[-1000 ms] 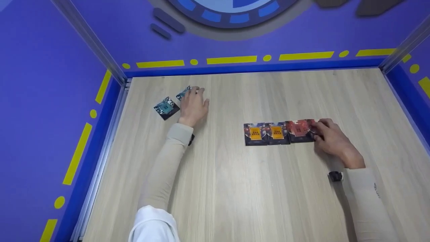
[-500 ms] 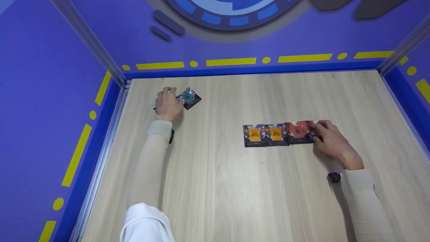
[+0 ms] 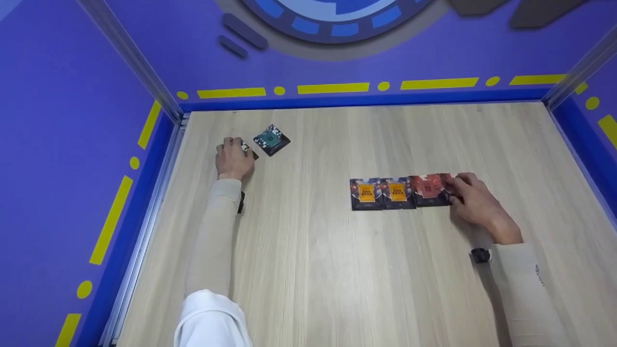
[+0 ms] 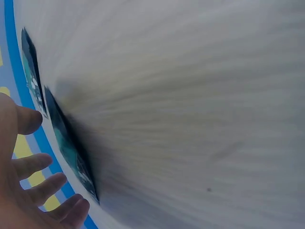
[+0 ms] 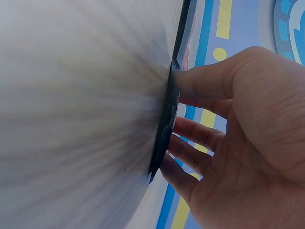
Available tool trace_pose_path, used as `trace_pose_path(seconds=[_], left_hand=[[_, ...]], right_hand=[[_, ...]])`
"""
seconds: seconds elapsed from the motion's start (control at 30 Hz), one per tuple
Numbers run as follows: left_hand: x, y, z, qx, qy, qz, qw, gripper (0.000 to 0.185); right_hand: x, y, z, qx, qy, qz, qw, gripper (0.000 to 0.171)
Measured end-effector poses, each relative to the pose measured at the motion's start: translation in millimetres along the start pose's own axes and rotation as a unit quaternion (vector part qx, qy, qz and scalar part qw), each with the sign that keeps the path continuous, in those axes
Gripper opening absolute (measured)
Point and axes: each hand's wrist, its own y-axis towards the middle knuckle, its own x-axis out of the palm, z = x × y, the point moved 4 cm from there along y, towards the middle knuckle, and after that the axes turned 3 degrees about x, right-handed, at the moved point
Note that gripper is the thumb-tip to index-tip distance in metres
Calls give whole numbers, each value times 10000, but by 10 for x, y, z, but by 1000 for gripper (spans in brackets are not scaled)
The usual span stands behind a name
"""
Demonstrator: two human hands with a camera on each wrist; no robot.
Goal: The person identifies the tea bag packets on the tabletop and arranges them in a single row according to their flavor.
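My left hand is over a teal-and-black square packet at the far left, covering most of it. In the left wrist view its fingers are spread, with the packet below the fingertips. A second teal packet lies just right of it, turned at an angle. My right hand grips a red-and-black packet at the right end of a row, thumb and fingers bent onto it. Most of that packet is hidden. To its left lie another red packet and two yellow-labelled ones, the nearer and the farther.
The wood-grain table is bounded by a blue wall with yellow dashes at the back. A metal frame strip and another blue wall run along the left side.
My left hand has moved left from the farther teal packet to the other one, then slightly back toward me. The farther packet is uncovered now. My right hand stays put.
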Motion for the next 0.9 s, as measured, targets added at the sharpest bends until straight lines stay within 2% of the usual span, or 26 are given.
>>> trace_pose_path(seconds=[0.3,0.6,0.9], left_hand=[[66,-28,25,43,80,-69,9999,57],[108,-45,25,121,151,-75,9998,57],[107,-150,71,318,176,-45,9993,58]], right_hand=[[0,-2,-5,67,-33,-88,9999,52],[1,-15,-13,-17,-30,30,10000,52],[-1,-9,-15,-22,-52,11,10000,52]])
